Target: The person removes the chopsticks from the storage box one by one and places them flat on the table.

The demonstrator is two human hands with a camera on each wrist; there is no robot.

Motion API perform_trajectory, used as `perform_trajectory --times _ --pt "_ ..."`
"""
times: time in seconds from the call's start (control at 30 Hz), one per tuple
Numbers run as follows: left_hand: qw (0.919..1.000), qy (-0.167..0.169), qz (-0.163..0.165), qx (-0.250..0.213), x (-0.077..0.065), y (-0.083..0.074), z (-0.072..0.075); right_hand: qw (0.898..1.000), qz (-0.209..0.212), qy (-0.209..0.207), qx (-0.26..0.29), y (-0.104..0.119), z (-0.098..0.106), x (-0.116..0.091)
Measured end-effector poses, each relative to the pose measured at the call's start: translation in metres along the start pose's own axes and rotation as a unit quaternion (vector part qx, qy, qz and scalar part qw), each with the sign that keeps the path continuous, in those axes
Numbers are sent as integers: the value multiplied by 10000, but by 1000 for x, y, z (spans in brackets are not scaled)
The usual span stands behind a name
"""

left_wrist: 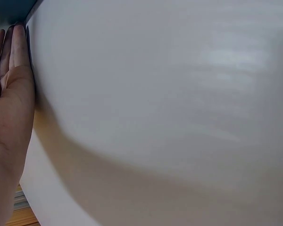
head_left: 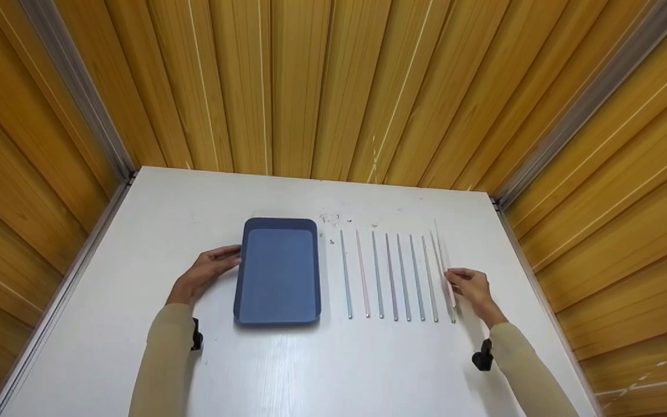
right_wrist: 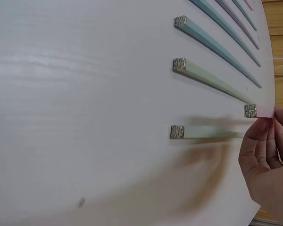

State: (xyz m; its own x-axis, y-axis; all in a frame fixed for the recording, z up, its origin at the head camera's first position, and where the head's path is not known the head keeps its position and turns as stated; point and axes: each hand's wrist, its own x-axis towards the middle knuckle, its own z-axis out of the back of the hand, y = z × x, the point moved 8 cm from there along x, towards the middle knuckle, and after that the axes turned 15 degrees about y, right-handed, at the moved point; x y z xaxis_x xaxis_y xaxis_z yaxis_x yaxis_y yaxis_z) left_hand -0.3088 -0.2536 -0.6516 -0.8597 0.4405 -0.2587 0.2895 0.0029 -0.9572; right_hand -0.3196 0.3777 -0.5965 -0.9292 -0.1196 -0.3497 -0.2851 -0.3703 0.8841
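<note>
My right hand (head_left: 472, 286) pinches a pink chopstick (head_left: 453, 299) between thumb and fingertips at the right end of a row. In the right wrist view, the silver patterned end (right_wrist: 250, 110) of that chopstick sticks out from the fingers, over the table. Below it lies a pale green chopstick (right_wrist: 203, 132), partly hidden. My left hand (head_left: 209, 269) rests with fairly straight fingers at the left side of a blue rectangular tray (head_left: 278, 278). In the left wrist view, the fingers (left_wrist: 20, 47) reach the tray's edge (left_wrist: 12, 12).
Several pastel chopsticks, among them a light blue one (head_left: 346, 284) and another pink one (head_left: 363, 278), lie apart and roughly parallel to the tray's right. Small dark marks (head_left: 330, 218) dot the white table (head_left: 287, 370) behind them. Wood-look walls (head_left: 293, 87) enclose the back and sides.
</note>
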Motion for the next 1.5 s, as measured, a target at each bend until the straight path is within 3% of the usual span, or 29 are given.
perform_trajectory --times 0.33,0.67,1.07,1.5 --pt "9999 -69 94 -39 0 1 -1 9997 -15 60 -217 -12 28 -9" --pt "9998 -109 97 -145 3 2 1 9971 -452 -90 -611 -43 55 -21" --pt "9999 -79 35 -82 3 1 3 9963 -371 105 -771 -46 44 -17" --pt "9996 -65 14 -256 2 0 -1 9904 -205 -433 -1294 -45 40 -15"
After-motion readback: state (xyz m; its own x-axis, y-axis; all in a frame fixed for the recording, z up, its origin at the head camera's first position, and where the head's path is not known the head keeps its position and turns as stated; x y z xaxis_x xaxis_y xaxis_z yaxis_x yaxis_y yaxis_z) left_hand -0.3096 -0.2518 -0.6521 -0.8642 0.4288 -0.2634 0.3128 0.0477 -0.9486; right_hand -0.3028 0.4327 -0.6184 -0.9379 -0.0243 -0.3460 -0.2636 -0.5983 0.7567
